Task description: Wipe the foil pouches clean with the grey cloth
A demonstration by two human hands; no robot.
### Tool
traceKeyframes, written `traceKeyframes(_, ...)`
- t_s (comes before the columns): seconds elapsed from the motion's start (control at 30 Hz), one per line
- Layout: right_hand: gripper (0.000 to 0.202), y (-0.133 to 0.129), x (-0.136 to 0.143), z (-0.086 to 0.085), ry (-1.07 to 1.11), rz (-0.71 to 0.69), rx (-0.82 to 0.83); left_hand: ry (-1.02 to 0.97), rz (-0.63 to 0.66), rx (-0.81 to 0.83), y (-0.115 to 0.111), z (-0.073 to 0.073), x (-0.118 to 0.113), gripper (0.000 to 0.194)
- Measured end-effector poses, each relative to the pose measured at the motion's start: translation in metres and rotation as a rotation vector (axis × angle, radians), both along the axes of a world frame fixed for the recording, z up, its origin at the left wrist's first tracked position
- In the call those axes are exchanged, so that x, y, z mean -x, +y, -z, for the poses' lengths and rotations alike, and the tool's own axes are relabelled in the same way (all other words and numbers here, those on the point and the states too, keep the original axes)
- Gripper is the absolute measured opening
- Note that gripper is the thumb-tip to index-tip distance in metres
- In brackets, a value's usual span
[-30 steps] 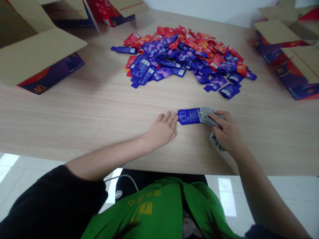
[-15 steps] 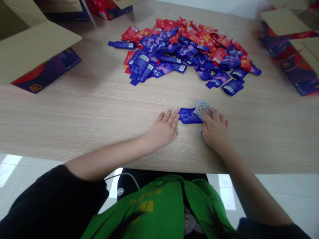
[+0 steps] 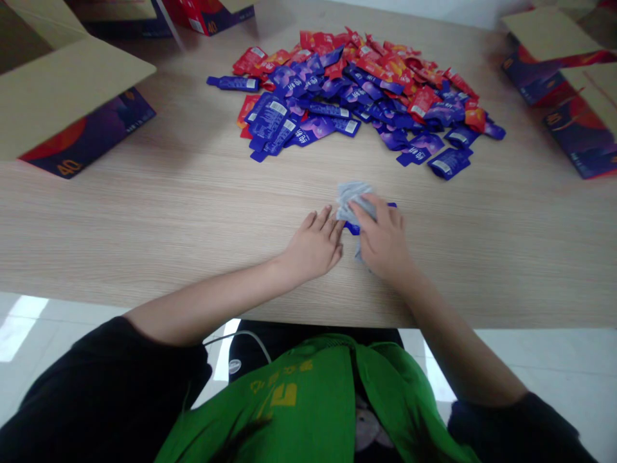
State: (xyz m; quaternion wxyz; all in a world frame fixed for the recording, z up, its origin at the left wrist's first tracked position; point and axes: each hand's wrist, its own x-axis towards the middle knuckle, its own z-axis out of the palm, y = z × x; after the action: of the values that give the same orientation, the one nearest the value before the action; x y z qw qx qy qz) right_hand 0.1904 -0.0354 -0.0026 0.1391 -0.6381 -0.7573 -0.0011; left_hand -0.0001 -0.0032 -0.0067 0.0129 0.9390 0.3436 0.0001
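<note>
On the wooden table a blue sachet (image 3: 353, 228) lies flat, mostly covered by a grey cloth and my right hand. My left hand (image 3: 315, 245) rests flat with its fingers spread, fingertips at the sachet's left end. The crumpled grey cloth (image 3: 354, 199) is gripped in my right hand (image 3: 383, 241), which presses it onto the sachet close to my left fingertips. Farther back lies a heap of sachets, with blue ones (image 3: 272, 119) mostly at the front and red ones (image 3: 250, 60) mostly behind.
An open box (image 3: 91, 138) with a cardboard flap stands at the left, and another box (image 3: 212, 18) is behind it. Open boxes (image 3: 578, 138) also stand at the right. The table's front edge (image 3: 289, 323) runs just before my body.
My right hand has slid the cloth left along the sachet, up to my left fingertips. My left hand has stayed in place on the table.
</note>
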Motion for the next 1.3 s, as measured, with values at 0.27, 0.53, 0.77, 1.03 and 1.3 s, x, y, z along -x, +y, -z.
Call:
traceKeyframes(0.27, 0.058, -0.014, -0.008, 0.006, -0.146, 0.115, 0.044, 0.022, 0.000, 0.016, -0.002, -0.002, 0.000, 0.060)
traceKeyframes(0.53, 0.056, -0.030, -0.048, 0.005, -0.167, 0.304, 0.059, 0.056, -0.011, 0.029, -0.001, -0.004, -0.002, 0.062)
traceKeyframes(0.77, 0.054, -0.019, -0.059, 0.000, 0.079, 0.287, -0.018, 0.067, -0.005, 0.021, 0.000, -0.004, -0.001, 0.063)
traceKeyframes(1.03, 0.058, -0.007, 0.015, -0.003, -0.109, 0.008, 0.092, -0.005, 0.013, -0.010, 0.000, 0.000, 0.001, 0.058)
traceKeyframes(1.3, 0.054, -0.031, -0.040, 0.004, -0.087, 0.114, 0.021, 0.042, -0.011, 0.021, -0.002, -0.005, -0.001, 0.062)
